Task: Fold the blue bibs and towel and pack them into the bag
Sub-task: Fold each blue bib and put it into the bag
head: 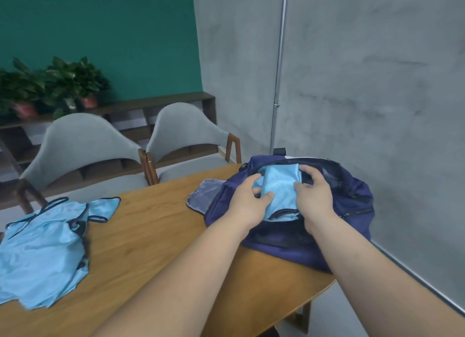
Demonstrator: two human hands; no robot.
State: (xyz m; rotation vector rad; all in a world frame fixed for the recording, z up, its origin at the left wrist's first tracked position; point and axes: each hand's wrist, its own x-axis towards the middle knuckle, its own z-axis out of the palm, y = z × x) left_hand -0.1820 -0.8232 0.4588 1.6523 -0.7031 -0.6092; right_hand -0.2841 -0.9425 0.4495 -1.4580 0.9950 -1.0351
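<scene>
At the far right end of the wooden table [151, 236], close against the grey wall [377, 84]: a navy bag [352, 210], slumped and unzipped, with its mouth gaping toward the camera. Off its left side, flat on the wood, a grey-lined flap [201, 195].

Held right over that mouth, partly inside the rim: a folded blue cloth [279, 190], probably a bib (dark trim along its near edge, though too bunched to be sure). Gripped on both sides. Left hand [247, 198] curled round the left edge, fingers over the top and thumb tucked against the fold. Right hand [314, 193] clamped on the right edge, with its thumb pressing the fabric and its fingers hooked over the far corner, beside the zip.

Near side of the bag reaching the table's rounded right corner.

At the left end of the table, well apart from the bag: a loose heap of unfolded blue bibs [42, 251], straps trailing, spilling past the picture's left border. Between heap and bag, a broad stretch of bare wood.

Along the table's far edge, two grey chairs [83, 145] pushed in side by side.
</scene>
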